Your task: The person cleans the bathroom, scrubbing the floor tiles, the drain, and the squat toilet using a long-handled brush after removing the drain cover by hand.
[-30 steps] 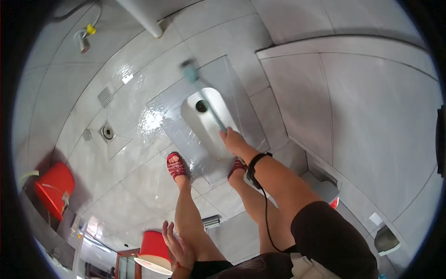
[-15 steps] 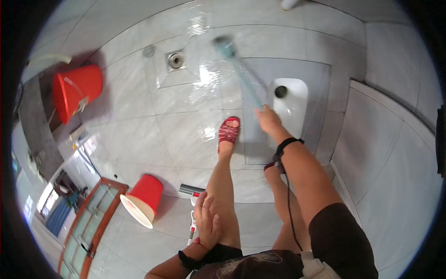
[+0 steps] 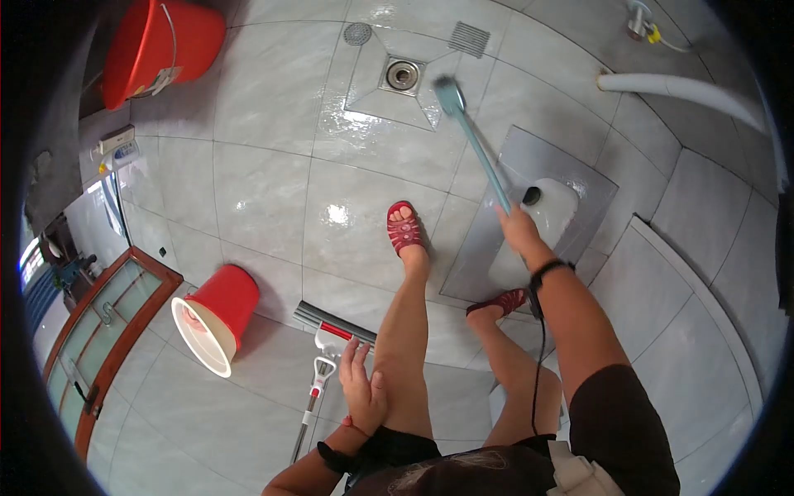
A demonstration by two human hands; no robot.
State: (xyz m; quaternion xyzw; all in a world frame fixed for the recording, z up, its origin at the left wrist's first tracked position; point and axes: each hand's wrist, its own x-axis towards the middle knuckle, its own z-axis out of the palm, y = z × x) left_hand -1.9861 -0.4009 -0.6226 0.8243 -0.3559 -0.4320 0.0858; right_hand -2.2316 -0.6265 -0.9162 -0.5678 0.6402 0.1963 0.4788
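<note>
My right hand (image 3: 521,229) is closed round the end of a long teal handle. The brush (image 3: 480,153) reaches up and left across the wet tiles, its dark bristles at the floor just right of the square metal drain (image 3: 403,75). Below and right of the brush lies the white squat toilet (image 3: 550,211), partly behind my right hand and forearm. My left hand (image 3: 362,388) rests against my left leg near the knee, its fingers apart and holding nothing. Close beside it is a mop (image 3: 332,334) with a grey and red head.
A red bucket (image 3: 169,50) stands at the upper left. Another red bucket with a cream inside (image 3: 231,310) is at the lower left, near a wood-framed glass door (image 3: 112,322). A white pipe (image 3: 678,85) runs at the upper right. My feet wear red sandals (image 3: 405,228).
The view has turned and shifted, so the drain and buckets appear elsewhere. The brush head is now closer to the drain's right side and less blurred. My left hand stays on my leg.
</note>
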